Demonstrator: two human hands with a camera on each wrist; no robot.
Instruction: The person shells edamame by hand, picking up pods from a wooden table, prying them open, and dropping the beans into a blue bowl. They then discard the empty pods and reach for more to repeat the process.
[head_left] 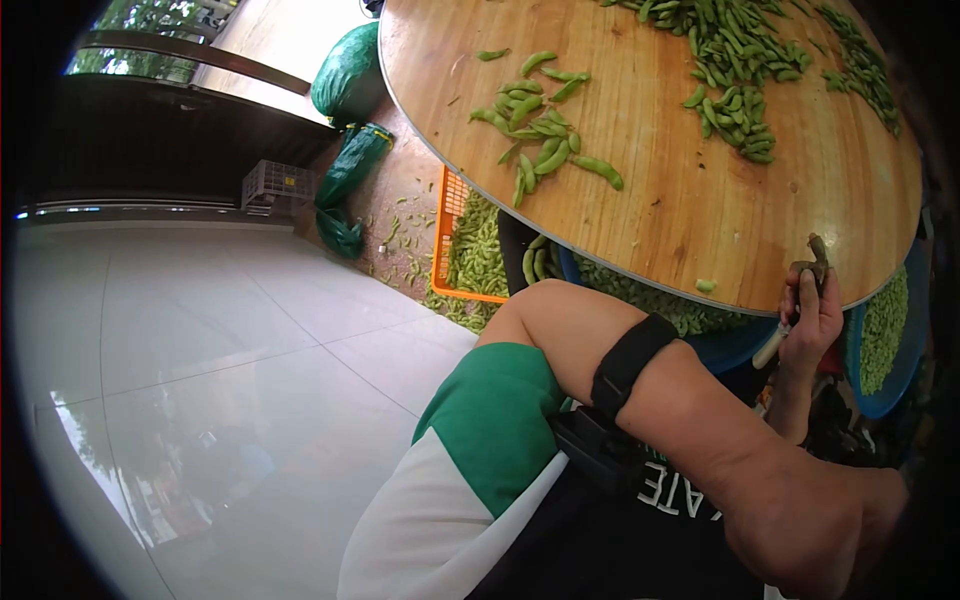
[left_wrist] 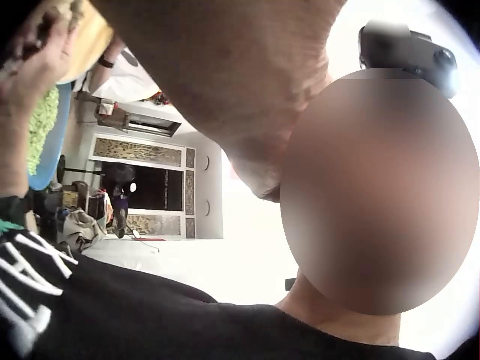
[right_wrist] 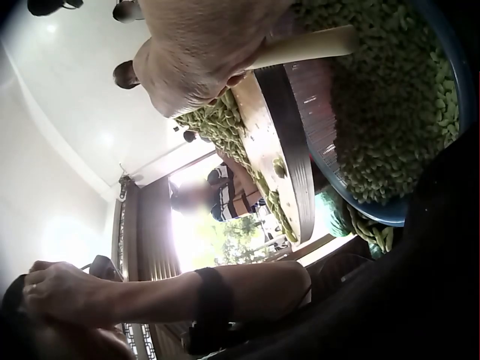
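Over the near right edge of the round wooden table (head_left: pixel 640 220), my right hand (head_left: pixel 812 320) grips a tool with a cream-coloured handle (right_wrist: pixel 307 46); the tool's working end is hidden. Its thumb and fingers pinch a brownish, pod-like piece (head_left: pixel 818 250). A small pale green pod (head_left: pixel 706 286) lies on the tabletop to the left of this hand. My left arm is bent, a black strap (head_left: pixel 632 365) around its forearm. The left hand (right_wrist: pixel 64 292) is raised beside my head with fingers bent; I cannot tell whether it holds anything.
Green bean pods (head_left: pixel 545 125) lie scattered on the tabletop, with a larger pile (head_left: pixel 740 60) farther right. Below stand an orange crate (head_left: pixel 440 240) and blue tubs (head_left: pixel 868 385) of shelled green beans. Green sacks (head_left: pixel 350 75) stand by the doorway. Another person (right_wrist: pixel 225 191) is across the table.
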